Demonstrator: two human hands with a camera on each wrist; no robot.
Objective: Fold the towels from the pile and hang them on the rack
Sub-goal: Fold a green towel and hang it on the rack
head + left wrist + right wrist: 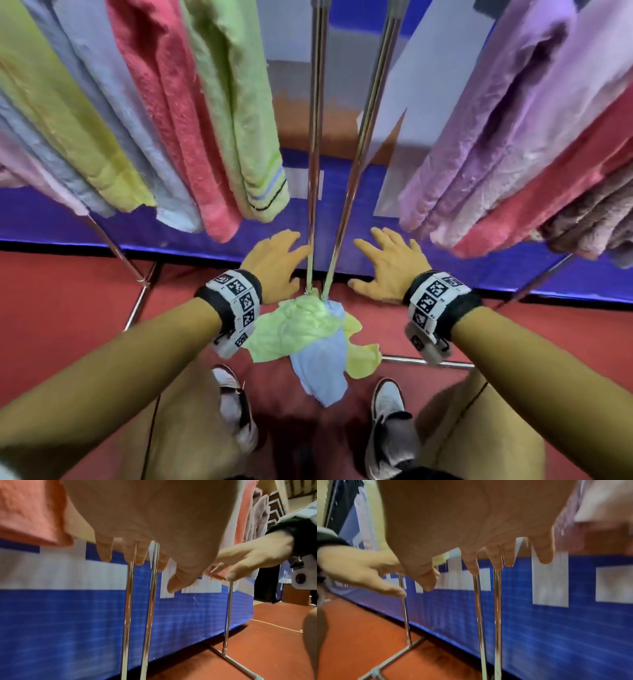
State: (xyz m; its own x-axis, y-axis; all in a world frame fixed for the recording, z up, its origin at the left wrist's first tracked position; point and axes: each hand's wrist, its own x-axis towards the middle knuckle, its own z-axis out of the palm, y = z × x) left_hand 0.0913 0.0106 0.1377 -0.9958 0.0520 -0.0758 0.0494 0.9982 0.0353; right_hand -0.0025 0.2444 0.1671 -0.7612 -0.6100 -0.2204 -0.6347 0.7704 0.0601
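A loose pile of towels lies on the red floor at the foot of the rack: a light green one (294,325), a pale blue one (322,370) and a yellow one (361,356). Two chrome rack poles (315,137) rise from the pile's far edge. My left hand (274,263) hovers left of the poles, fingers spread and holding nothing. On their other side my right hand (390,263) is spread the same way, also holding nothing. The left wrist view shows my left palm (154,520) with straight fingers; the right wrist view shows my right palm (471,520) likewise.
Folded towels hang on the rack: green (239,120), coral (178,137) and others at left, lilac (496,130), coral and brown at right. A blue banner (359,212) runs behind. Rack base bars (411,359) lie on the floor by my shoes (387,404).
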